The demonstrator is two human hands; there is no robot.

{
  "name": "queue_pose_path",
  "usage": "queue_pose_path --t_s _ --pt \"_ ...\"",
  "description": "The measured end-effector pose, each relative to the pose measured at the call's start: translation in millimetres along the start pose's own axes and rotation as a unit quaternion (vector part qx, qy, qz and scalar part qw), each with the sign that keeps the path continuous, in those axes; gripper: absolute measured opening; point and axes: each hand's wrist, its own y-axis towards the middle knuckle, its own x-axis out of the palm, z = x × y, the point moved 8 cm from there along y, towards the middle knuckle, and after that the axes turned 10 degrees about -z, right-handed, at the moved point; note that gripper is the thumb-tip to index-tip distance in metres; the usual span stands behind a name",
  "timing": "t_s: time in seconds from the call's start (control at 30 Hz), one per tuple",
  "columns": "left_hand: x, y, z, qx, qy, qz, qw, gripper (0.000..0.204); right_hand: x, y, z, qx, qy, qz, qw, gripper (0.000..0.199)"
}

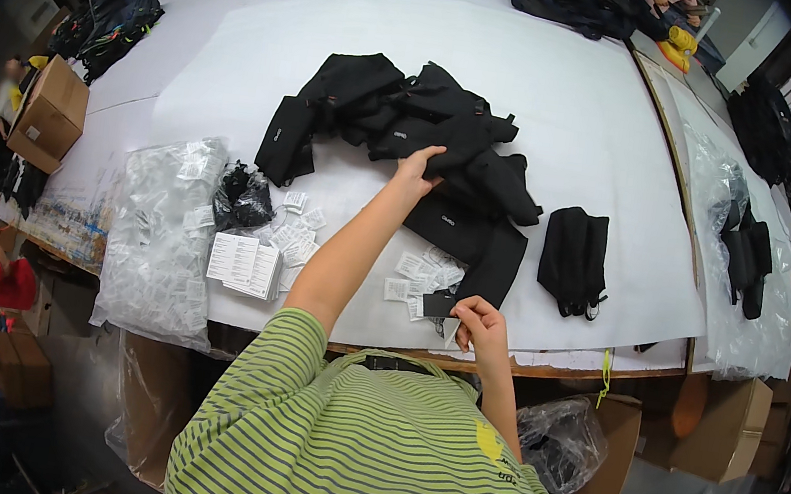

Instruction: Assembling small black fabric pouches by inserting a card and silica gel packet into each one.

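A heap of black fabric pieces (376,95), some with small white marks, lies in the middle of the white-covered table. My left hand (416,170) reaches into the heap's near side, fingers and thumb closed on a black fabric piece (459,141); part of the grip is hidden. By the table's front edge my right hand (485,325) pinches a black hang tag (438,306). Beneath it lie small white packets (431,268). A black fabric piece (496,265) hangs down from the heap to just beside my right hand.
To the left are a clear bag (161,246) of white packets, a stack of white printed cards (244,265) and a black bundle (243,197). A folded black piece (574,261) lies right. Plastic-wrapped goods (744,253) lie farther right; cardboard boxes (51,114) stand around. Other people work across the table.
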Motion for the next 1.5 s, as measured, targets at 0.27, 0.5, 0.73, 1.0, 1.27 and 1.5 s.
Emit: queue_pose_path --t_s 0.27,0.5,0.73,1.0,1.27,1.5 --pt "63 -121 108 0.244 0.198 -0.14 0.939 0.052 -19 -3 -6 -0.01 0.0 0.032 0.999 0.014" --pt "50 -213 117 0.477 0.699 -0.176 0.503 0.059 -15 3 -16 -0.013 -0.026 0.052 0.998 0.014" --pt "-38 -223 43 0.245 0.843 -0.169 0.449 0.057 -28 -7 -16 0.004 -0.069 0.06 0.996 0.014" --pt "26 -254 -61 0.333 0.757 -0.249 0.504 0.036 -38 -17 -33 -0.022 -0.114 0.1 0.988 0.01" --pt "30 -267 -45 0.351 0.759 -0.231 0.497 0.025 -22 -18 -37 0.003 -0.157 0.088 0.984 0.008" --pt "-1 -326 7 0.35 0.709 -0.055 0.61 0.018 54 19 -24 -0.003 -0.354 -0.061 0.933 0.011"
